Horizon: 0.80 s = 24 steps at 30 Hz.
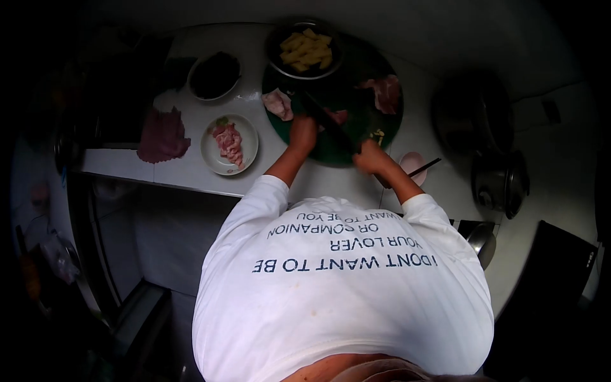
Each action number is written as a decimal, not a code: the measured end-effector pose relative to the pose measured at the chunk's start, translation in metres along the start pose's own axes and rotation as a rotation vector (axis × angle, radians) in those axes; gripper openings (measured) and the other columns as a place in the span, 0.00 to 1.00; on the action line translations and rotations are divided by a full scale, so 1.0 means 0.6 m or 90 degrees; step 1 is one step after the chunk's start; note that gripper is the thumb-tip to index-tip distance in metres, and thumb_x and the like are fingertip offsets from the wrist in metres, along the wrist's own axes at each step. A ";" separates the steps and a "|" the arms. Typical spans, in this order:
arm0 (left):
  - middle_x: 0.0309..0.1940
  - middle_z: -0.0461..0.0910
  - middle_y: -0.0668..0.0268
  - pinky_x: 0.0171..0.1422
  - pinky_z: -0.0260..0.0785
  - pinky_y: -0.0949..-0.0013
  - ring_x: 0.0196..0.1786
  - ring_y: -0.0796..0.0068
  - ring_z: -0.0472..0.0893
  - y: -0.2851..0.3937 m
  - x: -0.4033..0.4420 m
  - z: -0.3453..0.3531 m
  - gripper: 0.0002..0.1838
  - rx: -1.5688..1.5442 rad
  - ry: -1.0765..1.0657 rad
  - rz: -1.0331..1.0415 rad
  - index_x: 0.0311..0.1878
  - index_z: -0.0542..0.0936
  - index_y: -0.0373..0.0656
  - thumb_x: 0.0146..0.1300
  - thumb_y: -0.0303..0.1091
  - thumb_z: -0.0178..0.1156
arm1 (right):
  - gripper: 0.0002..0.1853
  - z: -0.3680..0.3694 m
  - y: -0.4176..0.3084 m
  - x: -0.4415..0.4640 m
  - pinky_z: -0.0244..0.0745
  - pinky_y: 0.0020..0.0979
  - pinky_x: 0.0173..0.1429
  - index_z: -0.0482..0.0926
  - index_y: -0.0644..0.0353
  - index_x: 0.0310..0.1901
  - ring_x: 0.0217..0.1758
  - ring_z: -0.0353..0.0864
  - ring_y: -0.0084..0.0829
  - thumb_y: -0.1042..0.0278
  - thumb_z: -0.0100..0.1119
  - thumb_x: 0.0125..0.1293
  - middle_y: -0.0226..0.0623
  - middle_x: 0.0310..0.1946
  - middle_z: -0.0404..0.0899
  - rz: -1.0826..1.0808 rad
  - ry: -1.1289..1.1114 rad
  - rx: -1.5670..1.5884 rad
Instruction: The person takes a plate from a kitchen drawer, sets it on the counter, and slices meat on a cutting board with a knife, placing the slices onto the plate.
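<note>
My right hand (371, 157) is closed around the handle of a dark, broad-bladed knife (331, 126). Its blade slants up and left over a green round cutting board (375, 63). A small piece of raw meat (337, 116) lies under and beside the blade. On the blade's other side, my left hand (303, 135) is curled down at the near end of that piece; its fingertips are hard to make out. A pale slab of meat (278, 104) lies at the board's left, and a larger red piece (385, 93) at its right.
A metal bowl of yellow pieces (307, 51) stands on the board's far edge. Leftward are a bowl of sliced meat (229, 145), a bowl of dark food (215, 76) and a purplish cloth (163, 135). A pink cup (412, 165) and dark pots (472, 114) stand right.
</note>
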<state>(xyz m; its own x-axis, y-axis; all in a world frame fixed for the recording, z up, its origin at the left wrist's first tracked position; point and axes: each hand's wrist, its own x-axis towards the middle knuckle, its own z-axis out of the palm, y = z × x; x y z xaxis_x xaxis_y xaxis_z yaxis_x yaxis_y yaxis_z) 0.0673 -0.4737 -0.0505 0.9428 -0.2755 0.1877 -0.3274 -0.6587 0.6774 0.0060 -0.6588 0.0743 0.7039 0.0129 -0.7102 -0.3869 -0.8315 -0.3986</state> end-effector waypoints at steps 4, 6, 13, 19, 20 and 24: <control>0.33 0.80 0.51 0.44 0.72 0.54 0.38 0.47 0.79 0.018 -0.010 -0.004 0.08 -0.033 0.012 -0.032 0.33 0.84 0.39 0.50 0.31 0.63 | 0.18 0.008 -0.044 0.052 0.75 0.43 0.49 0.79 0.74 0.41 0.44 0.80 0.56 0.69 0.55 0.52 0.62 0.36 0.80 -0.066 0.079 -0.056; 0.35 0.80 0.52 0.46 0.71 0.55 0.40 0.48 0.78 0.021 -0.022 0.006 0.08 0.023 0.024 -0.046 0.32 0.84 0.39 0.48 0.30 0.64 | 0.18 0.017 -0.055 0.053 0.75 0.44 0.50 0.80 0.74 0.41 0.46 0.80 0.56 0.68 0.56 0.52 0.63 0.38 0.79 -0.103 0.101 -0.041; 0.36 0.80 0.49 0.47 0.72 0.56 0.42 0.49 0.79 -0.003 -0.022 0.008 0.10 -0.064 0.050 0.012 0.36 0.84 0.38 0.47 0.27 0.64 | 0.17 0.062 0.055 0.031 0.74 0.43 0.52 0.80 0.73 0.39 0.46 0.79 0.55 0.67 0.57 0.51 0.63 0.38 0.79 -0.111 0.150 -0.098; 0.35 0.80 0.46 0.45 0.73 0.57 0.40 0.46 0.80 -0.004 -0.022 0.012 0.11 -0.092 0.034 -0.065 0.38 0.82 0.35 0.51 0.28 0.64 | 0.16 0.048 0.038 -0.012 0.75 0.44 0.49 0.80 0.72 0.38 0.43 0.79 0.57 0.68 0.56 0.51 0.63 0.35 0.79 -0.096 0.216 -0.025; 0.34 0.80 0.45 0.44 0.73 0.57 0.40 0.45 0.80 0.003 -0.022 0.003 0.11 -0.095 0.033 -0.066 0.38 0.82 0.34 0.52 0.29 0.64 | 0.16 0.046 0.032 -0.021 0.75 0.44 0.49 0.80 0.72 0.38 0.43 0.79 0.57 0.68 0.56 0.51 0.63 0.34 0.78 -0.108 0.213 -0.025; 0.32 0.80 0.46 0.42 0.73 0.57 0.39 0.46 0.80 -0.005 -0.023 0.013 0.11 -0.116 0.045 -0.063 0.37 0.81 0.34 0.50 0.30 0.65 | 0.16 0.047 0.028 -0.043 0.75 0.44 0.48 0.80 0.70 0.39 0.42 0.79 0.57 0.68 0.56 0.51 0.63 0.34 0.78 -0.112 0.173 -0.042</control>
<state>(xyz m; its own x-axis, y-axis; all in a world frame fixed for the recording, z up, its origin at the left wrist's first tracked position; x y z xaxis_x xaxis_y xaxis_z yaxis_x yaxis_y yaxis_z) 0.0546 -0.4735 -0.0609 0.9740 -0.1612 0.1593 -0.2222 -0.5409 0.8112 -0.0352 -0.6576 0.0694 0.8933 0.0184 -0.4490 -0.2121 -0.8637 -0.4573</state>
